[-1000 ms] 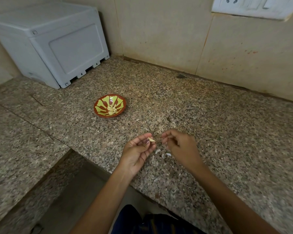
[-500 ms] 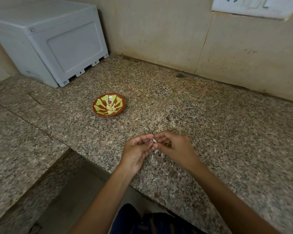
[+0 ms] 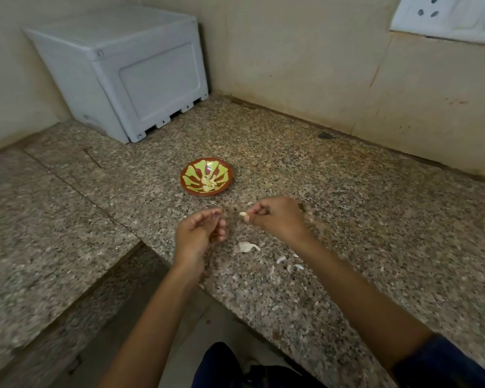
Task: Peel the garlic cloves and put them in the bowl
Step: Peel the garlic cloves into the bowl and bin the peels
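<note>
Presently, I note motion blur over both hands, so fine finger detail is soft. The right hand pinches a small pale garlic clove between thumb and forefinger; I cannot make out whether any skin clings to it. The left hand hangs just left of it, fingers loosely curled and holding nothing that I can see. The two hands are apart. Beyond them sits the bowl, shallow, round, glazed red-brown with yellow-green petals, holding several peeled cloves. Papery white skins lie scattered on the speckled granite counter, near the hands. A grey plastic box stands far left; a wall socket plate is cut off far right.
</note>
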